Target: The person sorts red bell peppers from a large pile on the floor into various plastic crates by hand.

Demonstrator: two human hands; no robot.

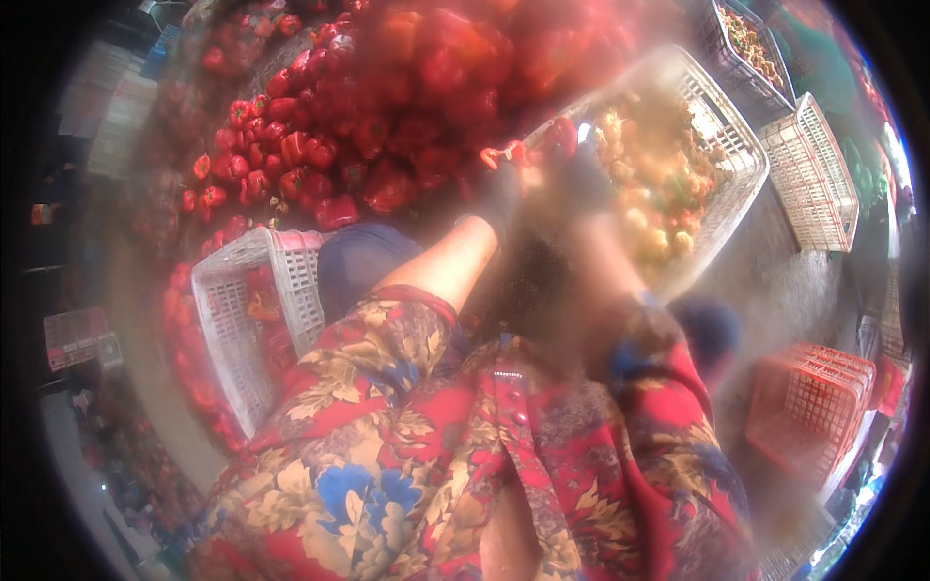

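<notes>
My left hand (503,190), in a dark glove, is closed around a piece of red bell pepper (504,155) whose torn end shows above the fingers. Beside it on the right, my right hand (583,178) also looks dark-gloved and blurred; a red bell pepper (561,136) shows at its fingertips, with a small bright glint next to it. Both hands are at the near left rim of a white plastic crate (734,210), which holds many pale and orange pepper cores (683,181). A large heap of red bell peppers (290,145) lies beyond and left of my hands.
At the left a white crate (236,348) lies tilted with red pepper pieces inside. On the right stand another white crate (814,174), a dark crate of cores (752,47) and stacked red crates (810,414). My knees flank my arms. Haze blurs the view's middle.
</notes>
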